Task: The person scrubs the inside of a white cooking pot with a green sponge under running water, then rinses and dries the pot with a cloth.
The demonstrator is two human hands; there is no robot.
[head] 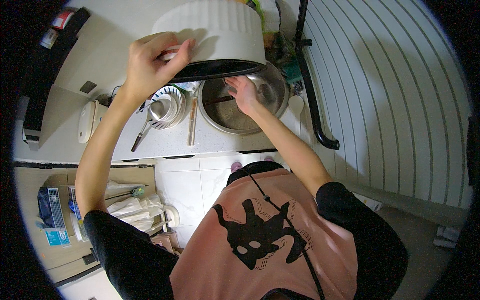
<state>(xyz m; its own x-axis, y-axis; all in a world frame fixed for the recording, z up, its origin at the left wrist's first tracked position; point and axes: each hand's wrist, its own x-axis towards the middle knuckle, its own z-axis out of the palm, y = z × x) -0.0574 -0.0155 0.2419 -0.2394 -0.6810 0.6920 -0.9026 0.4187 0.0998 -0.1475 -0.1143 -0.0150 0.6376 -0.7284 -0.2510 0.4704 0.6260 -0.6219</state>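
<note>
My left hand [150,63] grips the side handle of a white ribbed pot [228,43], lifted above the counter and the sink. A dark band [221,69] runs along the pot's lower edge; its far side is cut off by the top of the view. Below that edge, my right hand [245,95] is held over the round steel sink [234,131], fingers spread and holding nothing. Whether its fingertips touch the pot cannot be told. Part of the sink is hidden behind the pot, and a dark bar-like object [217,100] shows in the basin.
Left of the sink are stacked patterned bowls [179,103], a metal ladle [159,108] and a narrow strip-like object [192,122]. A white spoon [296,103] lies on the right. A black pipe [317,123] runs beside the ribbed wall. At left is a white container [89,122].
</note>
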